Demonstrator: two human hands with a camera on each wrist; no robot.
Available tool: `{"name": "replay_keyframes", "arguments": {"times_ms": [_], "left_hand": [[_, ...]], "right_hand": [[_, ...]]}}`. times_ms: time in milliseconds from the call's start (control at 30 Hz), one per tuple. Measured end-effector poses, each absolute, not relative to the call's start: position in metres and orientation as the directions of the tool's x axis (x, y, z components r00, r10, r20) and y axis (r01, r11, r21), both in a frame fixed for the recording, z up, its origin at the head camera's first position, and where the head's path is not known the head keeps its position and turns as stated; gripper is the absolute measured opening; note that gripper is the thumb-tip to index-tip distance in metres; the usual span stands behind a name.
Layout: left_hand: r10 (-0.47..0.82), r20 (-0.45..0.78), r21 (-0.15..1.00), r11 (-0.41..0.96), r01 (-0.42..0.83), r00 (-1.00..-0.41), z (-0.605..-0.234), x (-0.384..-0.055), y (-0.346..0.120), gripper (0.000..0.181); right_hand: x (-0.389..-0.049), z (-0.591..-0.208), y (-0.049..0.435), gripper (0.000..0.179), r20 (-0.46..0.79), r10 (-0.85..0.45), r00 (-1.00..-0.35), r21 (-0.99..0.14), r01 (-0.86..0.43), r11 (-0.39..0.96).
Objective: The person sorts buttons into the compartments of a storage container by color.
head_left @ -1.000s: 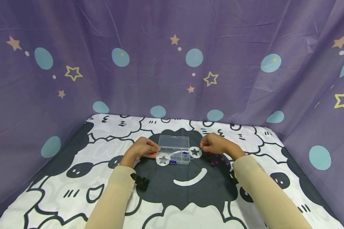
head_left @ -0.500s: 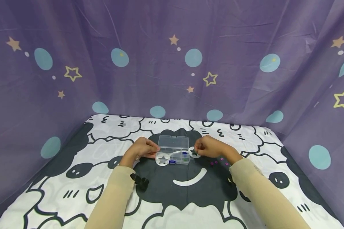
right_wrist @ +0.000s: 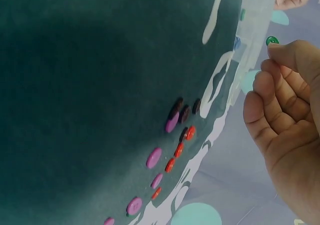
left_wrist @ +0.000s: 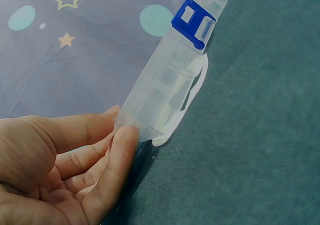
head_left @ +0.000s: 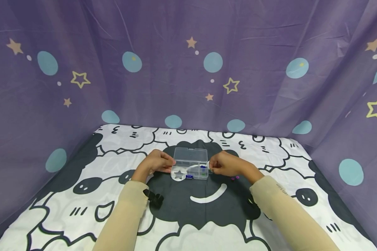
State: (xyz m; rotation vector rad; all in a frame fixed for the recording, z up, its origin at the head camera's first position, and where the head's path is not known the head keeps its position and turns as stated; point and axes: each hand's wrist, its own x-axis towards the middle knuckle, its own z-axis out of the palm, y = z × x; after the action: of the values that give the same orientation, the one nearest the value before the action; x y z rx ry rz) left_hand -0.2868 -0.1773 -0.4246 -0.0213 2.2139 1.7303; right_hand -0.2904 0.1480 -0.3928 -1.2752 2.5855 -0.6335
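A clear plastic compartment box (head_left: 196, 177) sits on the dark cloud print with its see-through lid (head_left: 191, 154) raised at the back. My left hand (head_left: 157, 161) pinches the box's left end between thumb and fingers. A blue latch (left_wrist: 194, 24) is on the front wall. Between thumb and forefinger, my right hand (head_left: 226, 164) pinches a green button (right_wrist: 271, 41) at the right end of the box. Inside the compartments lie small blue pieces (head_left: 202, 167) and a green one (right_wrist: 242, 15).
To the right of the box several loose buttons lie on the cloth: purple buttons (right_wrist: 154, 158), red buttons (right_wrist: 179, 150) and dark buttons (right_wrist: 197, 106). My right forearm partly covers them in the head view. A purple curtain (head_left: 163, 87) stands behind the table.
My right hand has moved left from beside the loose buttons, past the white star print, to the box's right end. My left hand keeps its place on the box.
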Motion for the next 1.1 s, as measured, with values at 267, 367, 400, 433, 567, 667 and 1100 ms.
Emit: {"name": "replay_keyframes", "arguments": {"times_ms": [267, 367, 400, 433, 567, 667, 1100], "left_hand": [[0.19, -0.27, 0.941, 0.261, -0.217, -0.944, -0.425, -0.288, -0.176, 0.016], [0.189, -0.272, 0.94, 0.261, -0.219, -0.944, -0.425, -0.288, -0.176, 0.016], [0.189, -0.273, 0.94, 0.261, -0.219, -0.943, -0.425, -0.288, -0.176, 0.016], [0.189, -0.273, 0.94, 0.261, -0.22, -0.943, -0.426, -0.288, -0.176, 0.015], [0.193, -0.273, 0.941, 0.257, -0.221, -0.942, -0.427, -0.288, -0.176, 0.015], [0.196, -0.272, 0.943, 0.25, -0.221, -0.942, -0.428, -0.288, -0.175, 0.015], [0.18, -0.276, 0.937, 0.269, -0.223, -0.944, -0.425, -0.287, -0.176, 0.015]], "right_hand": [[-0.288, -0.397, 0.141, 0.01, 0.027, -0.809, -0.588, -0.452, -0.729, 0.514], [-0.287, -0.397, 0.139, 0.011, 0.035, -0.815, -0.579, -0.448, -0.738, 0.505], [-0.286, -0.396, 0.138, 0.011, 0.035, -0.817, -0.576, -0.449, -0.739, 0.502], [-0.285, -0.396, 0.137, 0.011, 0.036, -0.818, -0.573, -0.451, -0.74, 0.499], [-0.283, -0.396, 0.135, 0.01, 0.047, -0.819, -0.572, -0.447, -0.745, 0.495], [-0.283, -0.396, 0.137, 0.009, 0.069, -0.815, -0.576, -0.437, -0.751, 0.494], [-0.291, -0.396, 0.173, 0.009, 0.133, -0.744, -0.654, -0.495, -0.695, 0.522]]}}
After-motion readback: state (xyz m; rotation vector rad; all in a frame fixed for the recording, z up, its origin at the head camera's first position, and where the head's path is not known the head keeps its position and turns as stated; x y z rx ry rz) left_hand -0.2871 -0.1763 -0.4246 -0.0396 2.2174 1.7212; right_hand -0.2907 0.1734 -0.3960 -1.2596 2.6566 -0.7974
